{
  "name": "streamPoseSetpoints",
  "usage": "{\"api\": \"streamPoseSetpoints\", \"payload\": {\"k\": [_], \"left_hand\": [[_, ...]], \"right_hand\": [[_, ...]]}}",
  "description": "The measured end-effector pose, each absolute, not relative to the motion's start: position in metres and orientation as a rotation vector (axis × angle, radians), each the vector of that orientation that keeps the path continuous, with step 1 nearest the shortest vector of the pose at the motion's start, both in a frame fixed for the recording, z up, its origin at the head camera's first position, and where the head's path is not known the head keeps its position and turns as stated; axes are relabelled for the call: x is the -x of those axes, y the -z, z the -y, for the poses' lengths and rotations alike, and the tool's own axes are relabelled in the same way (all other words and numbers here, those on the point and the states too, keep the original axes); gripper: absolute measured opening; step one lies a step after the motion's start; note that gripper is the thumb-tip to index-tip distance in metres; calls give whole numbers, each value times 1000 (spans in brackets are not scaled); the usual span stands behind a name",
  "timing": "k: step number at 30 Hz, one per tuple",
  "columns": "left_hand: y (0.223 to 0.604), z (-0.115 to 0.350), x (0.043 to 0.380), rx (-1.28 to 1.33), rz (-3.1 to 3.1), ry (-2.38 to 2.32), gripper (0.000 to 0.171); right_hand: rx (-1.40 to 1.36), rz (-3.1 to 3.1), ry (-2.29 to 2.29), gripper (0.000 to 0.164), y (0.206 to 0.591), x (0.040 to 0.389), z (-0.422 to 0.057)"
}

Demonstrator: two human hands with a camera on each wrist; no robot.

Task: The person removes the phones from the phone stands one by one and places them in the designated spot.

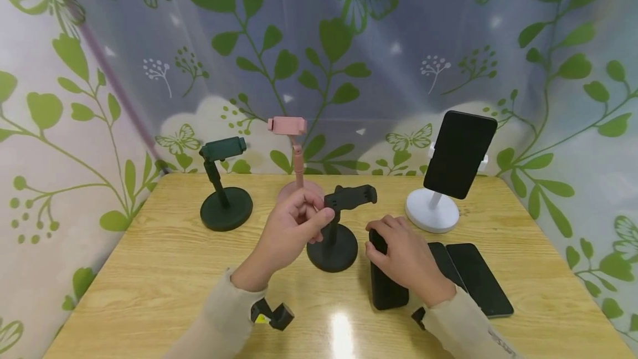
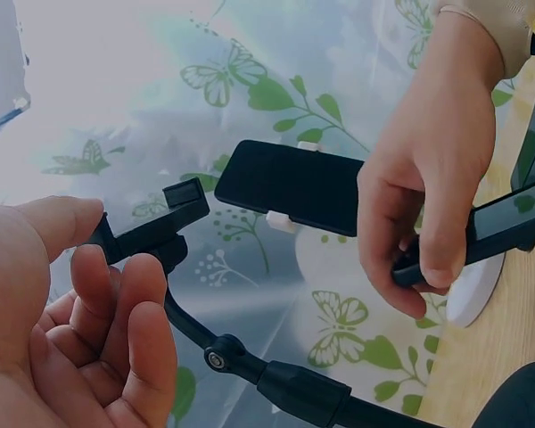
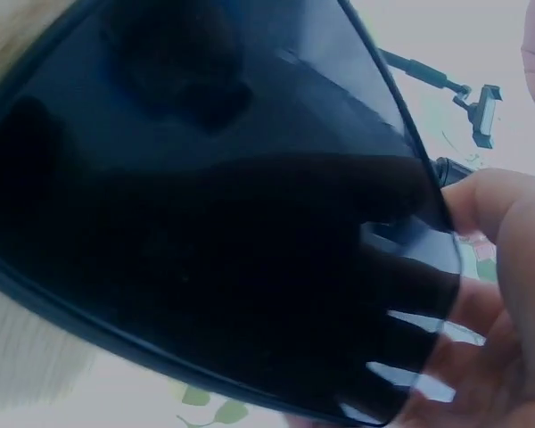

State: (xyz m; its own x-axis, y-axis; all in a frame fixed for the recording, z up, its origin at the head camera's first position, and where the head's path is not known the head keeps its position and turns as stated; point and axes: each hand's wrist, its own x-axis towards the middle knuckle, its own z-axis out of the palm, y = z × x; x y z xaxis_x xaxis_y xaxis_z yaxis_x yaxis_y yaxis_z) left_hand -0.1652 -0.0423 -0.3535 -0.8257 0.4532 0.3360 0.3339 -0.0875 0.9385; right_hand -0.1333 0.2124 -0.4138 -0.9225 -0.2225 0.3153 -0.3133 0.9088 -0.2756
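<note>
My left hand (image 1: 294,225) is at the left end of the black phone stand's clamp (image 1: 354,197). Thumb and fingertips pinch that end in the left wrist view, where the stand's jointed arm (image 2: 303,392) runs down to the right. The stand's round base (image 1: 333,256) rests on the table. To its right, my right hand (image 1: 406,254) grips the upper end of a black phone (image 1: 389,290), thumb on one edge and fingers on the other. This phone (image 3: 214,232) fills much of the right wrist view, its dark glossy face reflecting the fingers.
A white stand (image 1: 432,212) at the back right holds an upright phone (image 1: 461,154). Two phones lie beside my right forearm, the outer phone (image 1: 480,278) in fuller view. Behind my left hand stands a pink stand (image 1: 298,162); a green stand (image 1: 226,209) is farther left.
</note>
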Motion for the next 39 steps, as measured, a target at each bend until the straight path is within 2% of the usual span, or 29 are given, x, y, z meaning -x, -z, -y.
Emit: {"api": "streamPoseSetpoints", "payload": {"k": [8,16,27,34,39], "left_hand": [[353,41,164,-901,-2029,-2080,16],[352,42,163,-893,-2025,-2090,19],[356,39,164,-905,-2087,-2043,18],[356,40,163,-890,-2096,-2038,18],[356,41,163,-894,-2096,-2036,18]], "right_hand": [[-292,2944,-469,32,420,142,-211],[-239,3095,-506,46,433,152,-207],[-198,3212,-485,43,439,154,-211],[-215,3232,-472,26,442,154,-213],[-217,3230,-472,26,440,154,-214]]}}
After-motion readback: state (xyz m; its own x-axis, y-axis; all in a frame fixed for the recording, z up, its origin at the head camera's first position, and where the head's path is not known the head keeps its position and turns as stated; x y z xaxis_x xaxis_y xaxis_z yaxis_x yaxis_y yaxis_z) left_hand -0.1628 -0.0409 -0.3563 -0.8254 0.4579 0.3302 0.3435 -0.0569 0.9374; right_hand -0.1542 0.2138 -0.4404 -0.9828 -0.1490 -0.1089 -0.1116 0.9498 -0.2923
